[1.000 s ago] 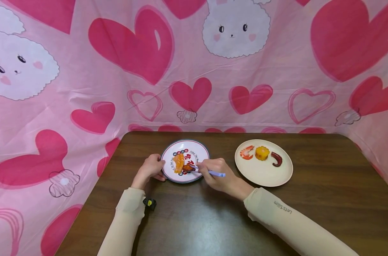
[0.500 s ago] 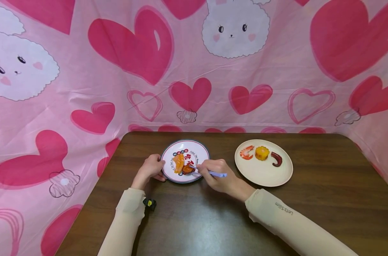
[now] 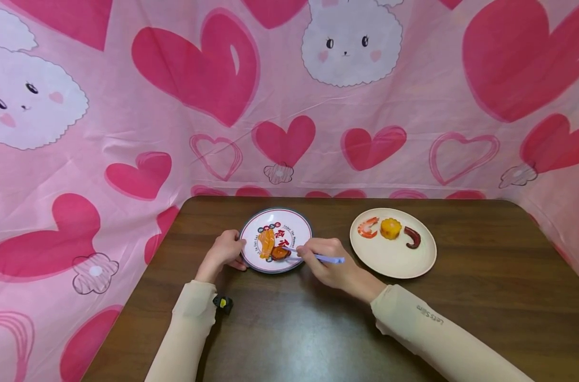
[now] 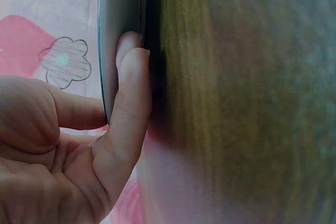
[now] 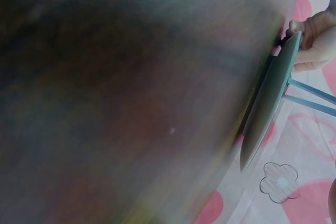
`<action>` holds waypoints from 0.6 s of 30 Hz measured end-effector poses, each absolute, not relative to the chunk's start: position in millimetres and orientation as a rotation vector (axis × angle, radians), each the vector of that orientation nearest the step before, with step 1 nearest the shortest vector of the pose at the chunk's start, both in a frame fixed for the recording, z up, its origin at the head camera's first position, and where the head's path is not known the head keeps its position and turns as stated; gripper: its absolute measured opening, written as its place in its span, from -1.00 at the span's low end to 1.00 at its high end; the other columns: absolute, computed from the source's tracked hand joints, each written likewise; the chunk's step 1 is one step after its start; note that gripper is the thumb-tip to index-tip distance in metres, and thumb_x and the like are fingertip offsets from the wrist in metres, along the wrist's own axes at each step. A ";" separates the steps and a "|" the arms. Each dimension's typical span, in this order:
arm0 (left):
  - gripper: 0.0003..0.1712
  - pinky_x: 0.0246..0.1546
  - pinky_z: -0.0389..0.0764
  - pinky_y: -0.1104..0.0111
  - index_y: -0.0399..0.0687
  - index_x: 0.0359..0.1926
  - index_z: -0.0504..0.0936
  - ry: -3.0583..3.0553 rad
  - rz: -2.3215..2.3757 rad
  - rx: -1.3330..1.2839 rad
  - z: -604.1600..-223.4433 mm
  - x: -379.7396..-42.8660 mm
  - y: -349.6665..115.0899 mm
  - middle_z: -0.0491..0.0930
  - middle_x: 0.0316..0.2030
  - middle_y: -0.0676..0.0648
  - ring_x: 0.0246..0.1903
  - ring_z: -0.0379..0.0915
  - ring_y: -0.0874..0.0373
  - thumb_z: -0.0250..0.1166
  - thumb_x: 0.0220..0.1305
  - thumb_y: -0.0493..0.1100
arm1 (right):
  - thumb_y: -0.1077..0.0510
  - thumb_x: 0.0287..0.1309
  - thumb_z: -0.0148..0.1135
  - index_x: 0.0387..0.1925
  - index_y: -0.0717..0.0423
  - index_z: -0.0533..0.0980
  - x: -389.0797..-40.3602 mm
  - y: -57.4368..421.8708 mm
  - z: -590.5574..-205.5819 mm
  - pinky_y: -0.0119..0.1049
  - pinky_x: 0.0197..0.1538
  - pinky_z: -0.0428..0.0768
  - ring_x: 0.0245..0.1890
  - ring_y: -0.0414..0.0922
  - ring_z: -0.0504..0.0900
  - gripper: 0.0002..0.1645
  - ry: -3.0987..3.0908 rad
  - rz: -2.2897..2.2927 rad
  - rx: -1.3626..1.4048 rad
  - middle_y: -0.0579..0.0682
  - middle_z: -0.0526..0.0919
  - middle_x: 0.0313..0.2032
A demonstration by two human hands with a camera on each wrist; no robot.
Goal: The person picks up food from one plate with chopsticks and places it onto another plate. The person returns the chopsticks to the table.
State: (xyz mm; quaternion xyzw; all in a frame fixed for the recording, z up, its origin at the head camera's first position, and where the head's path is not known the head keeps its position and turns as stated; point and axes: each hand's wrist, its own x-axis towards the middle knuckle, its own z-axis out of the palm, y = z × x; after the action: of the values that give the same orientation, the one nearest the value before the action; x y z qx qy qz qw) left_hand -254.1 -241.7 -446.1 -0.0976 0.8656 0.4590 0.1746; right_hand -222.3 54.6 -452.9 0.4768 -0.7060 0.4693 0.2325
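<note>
My left hand (image 3: 225,250) pinches the left rim of a white plate (image 3: 296,222) with a dark edge. In the left wrist view, the thumb is at the edge of this plate (image 4: 122,9) and fingers reach under it. Lavender chopsticks (image 3: 331,259) are held in my right hand (image 3: 334,276), at the plate's right side. Their tips are at a glossy brown-orange food piece (image 3: 280,253) lying on the plate. Beside that piece lies an orange-striped slice like salmon (image 3: 267,244). The right wrist view shows the chopsticks (image 5: 315,92) crossing the plate's edge; the right hand is almost wholly outside it.
A beige plate (image 3: 389,262) stands to the right, bearing a shrimp (image 3: 364,229), a yellow corn piece (image 3: 391,228) and a dark red curled tentacle (image 3: 414,239). Both plates are on a brown wooden table (image 3: 270,329). A pink heart-print cloth (image 3: 289,95) hangs behind it.
My right hand and the chopsticks have drawn back slightly to the right. The brown-orange piece has shifted a little and shows more orange. My left hand stays at the rim.
</note>
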 end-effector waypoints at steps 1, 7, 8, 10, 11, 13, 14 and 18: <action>-0.70 -0.43 0.78 0.26 -0.33 0.17 0.40 2.453 1.301 -0.277 -446.1 -254.3 -241.6 0.57 -0.28 -0.31 -0.54 0.67 -0.04 0.11 0.65 -0.17 | 0.23 0.50 0.20 -0.44 0.05 0.61 -221.8 55.0 -452.4 -0.50 -0.52 0.46 -0.56 -0.27 0.42 -0.70 -1.944 1.295 1.306 -0.15 0.51 -0.57; -0.70 -0.43 0.78 0.26 -0.34 0.17 0.40 2.449 1.304 -0.273 -447.0 -254.2 -241.8 0.57 -0.30 -0.31 -0.54 0.67 -0.04 0.10 0.65 -0.17 | 0.36 0.36 0.29 -0.41 0.06 0.63 -217.5 55.6 -450.0 -0.50 -0.50 0.49 -0.54 -0.27 0.44 -0.77 -1.957 1.315 1.293 -0.14 0.55 -0.54; -0.70 -0.43 0.78 0.26 -0.34 0.17 0.40 2.449 1.305 -0.271 -447.1 -254.3 -241.8 0.57 -0.30 -0.31 -0.54 0.67 -0.03 0.10 0.65 -0.17 | 0.37 0.35 0.30 -0.41 0.06 0.63 -216.8 55.5 -449.9 -0.50 -0.50 0.48 -0.54 -0.27 0.44 -0.78 -1.962 1.315 1.294 -0.15 0.54 -0.54; -0.70 -0.44 0.78 0.26 -0.34 0.17 0.40 2.450 1.306 -0.271 -447.2 -254.5 -241.8 0.57 -0.30 -0.31 -0.55 0.67 -0.03 0.10 0.65 -0.17 | 0.35 0.36 0.32 -0.39 0.06 0.64 -216.0 55.6 -449.5 -0.50 -0.49 0.48 -0.53 -0.27 0.44 -0.80 -1.968 1.309 1.301 -0.15 0.53 -0.54; -0.69 -0.44 0.78 0.26 -0.34 0.17 0.40 2.451 1.306 -0.271 -447.2 -254.6 -241.7 0.57 -0.30 -0.31 -0.55 0.67 -0.03 0.10 0.65 -0.17 | 0.34 0.36 0.32 -0.38 0.07 0.65 -215.7 55.5 -449.1 -0.50 -0.48 0.48 -0.53 -0.27 0.45 -0.81 -1.968 1.309 1.304 -0.15 0.54 -0.54; -0.69 -0.44 0.78 0.26 -0.34 0.18 0.40 2.450 1.308 -0.273 -447.0 -254.8 -241.6 0.57 -0.30 -0.31 -0.55 0.67 -0.03 0.10 0.65 -0.17 | 0.32 0.36 0.34 -0.35 0.09 0.69 -215.5 55.7 -448.3 -0.49 -0.46 0.51 -0.51 -0.26 0.47 -0.86 -1.971 1.309 1.306 -0.13 0.57 -0.53; -0.69 -0.44 0.78 0.26 -0.34 0.18 0.40 2.449 1.310 -0.274 -447.0 -254.9 -241.6 0.57 -0.30 -0.31 -0.54 0.67 -0.03 0.10 0.65 -0.17 | 0.30 0.37 0.36 -0.33 0.12 0.70 -215.3 56.0 -448.0 -0.49 -0.44 0.53 -0.50 -0.26 0.49 -0.88 -1.976 1.312 1.305 -0.11 0.61 -0.52; -0.69 -0.44 0.78 0.26 -0.34 0.18 0.40 2.446 1.310 -0.276 -447.2 -255.1 -241.9 0.57 -0.29 -0.31 -0.54 0.67 -0.03 0.10 0.65 -0.17 | 0.28 0.16 0.56 -0.35 0.11 0.74 -213.0 54.9 -443.9 -0.50 -0.40 0.61 -0.49 -0.30 0.57 -0.92 -2.025 1.321 1.249 -0.13 0.72 -0.46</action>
State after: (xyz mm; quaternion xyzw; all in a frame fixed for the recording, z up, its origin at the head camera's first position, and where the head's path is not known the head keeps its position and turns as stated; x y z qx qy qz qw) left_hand -255.1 -241.9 -447.2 -0.0973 0.8636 0.4625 0.1757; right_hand -213.0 54.9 -443.9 0.4489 -0.7278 0.4747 0.2085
